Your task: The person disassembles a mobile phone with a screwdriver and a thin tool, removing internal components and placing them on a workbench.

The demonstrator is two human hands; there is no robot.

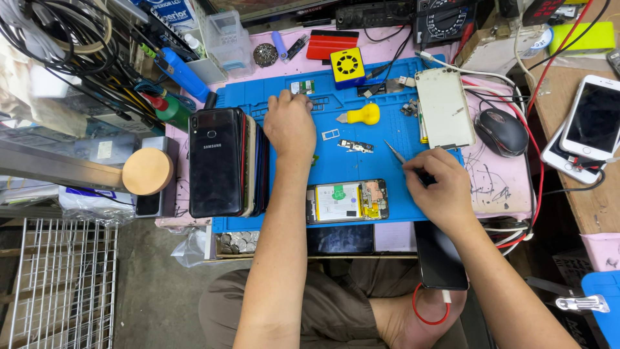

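Two hands [289, 126] work over your blue mat [387, 161], listed left to right.

Item: round wooden disc [148, 170], at the surface's left edge.

Item: stack of phones [226, 161], on edge, black one outermost, just left of your left hand.

Item: left hand, palm down, fingers curled onto the mat's upper ridge near a small green circuit board [301, 87]; whether it pinches anything cannot be told.

Item: opened phone [347, 201], back removed, white battery with a green label and yellow flex parts exposed; lies flat near the mat's front edge, between your forearms, apart from both hands.

Item: yellow pear-shaped tool [363, 116] and a yellow square box with a round black grille [347, 66], upper mat.

Item: right hand [439, 184], closed around metal tweezers [395, 153], tip pointing up-left.

Item: white back cover [444, 107], black mouse [502, 132], two white phones [584, 129] far right.

Bare mat shows between opened phone and tweezers.
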